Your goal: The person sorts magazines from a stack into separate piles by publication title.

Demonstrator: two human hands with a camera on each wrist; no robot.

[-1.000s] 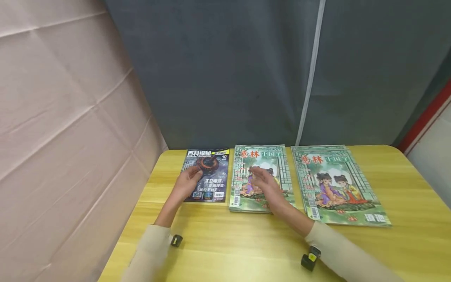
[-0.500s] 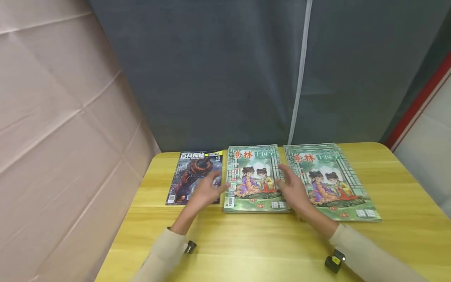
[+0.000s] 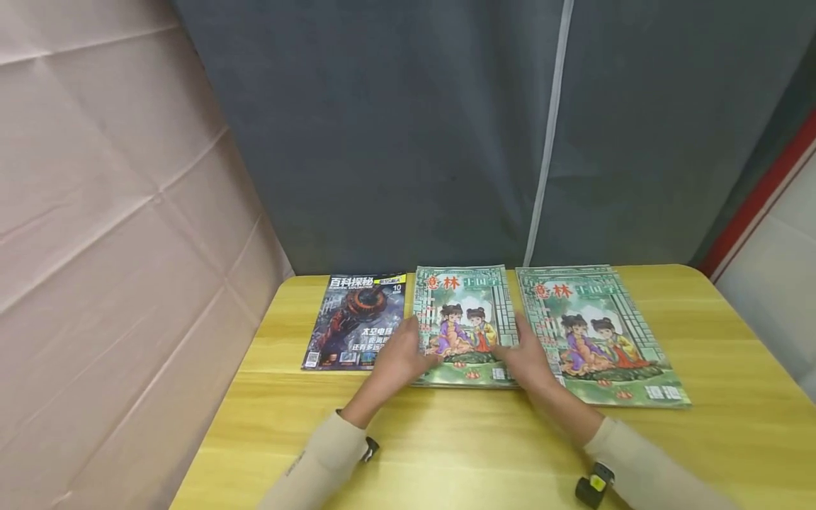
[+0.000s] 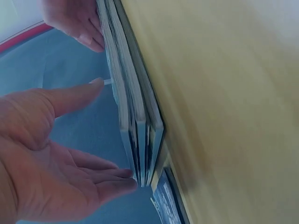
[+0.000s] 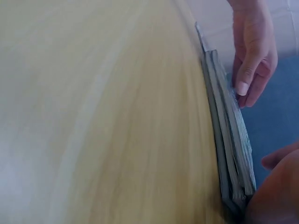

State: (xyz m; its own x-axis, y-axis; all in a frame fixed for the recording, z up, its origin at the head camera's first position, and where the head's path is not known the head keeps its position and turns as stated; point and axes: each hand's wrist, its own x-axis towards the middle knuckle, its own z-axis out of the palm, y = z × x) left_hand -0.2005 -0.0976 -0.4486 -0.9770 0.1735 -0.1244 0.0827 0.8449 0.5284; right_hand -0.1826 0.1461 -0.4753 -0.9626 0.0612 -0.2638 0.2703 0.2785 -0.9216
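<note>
A stack of green magazines (image 3: 460, 297) with two cartoon figures on the cover lies in the middle of the table. My left hand (image 3: 398, 360) is at its left side, the thumb reaching over the cover. In the left wrist view the fingers of my left hand (image 4: 56, 182) are nearly straight, with tips at the stack's side edge (image 4: 122, 88). My right hand (image 3: 529, 360) flanks the opposite side, its thumb over the cover and its other fingers mostly hidden. A dark science magazine (image 3: 347, 319) lies left of the stack, partly behind my left hand.
Another stack of the same green magazines (image 3: 608, 340) lies to the right, its lower copies slightly offset. The yellow wood-grain table (image 3: 459, 446) meets a dark grey curtain (image 3: 395, 142) at the back. A pale cloth wall (image 3: 115, 248) borders the left.
My left hand has moved right, from the dark magazine to the middle stack's left side. My right hand has gone from above that stack to its right side.
</note>
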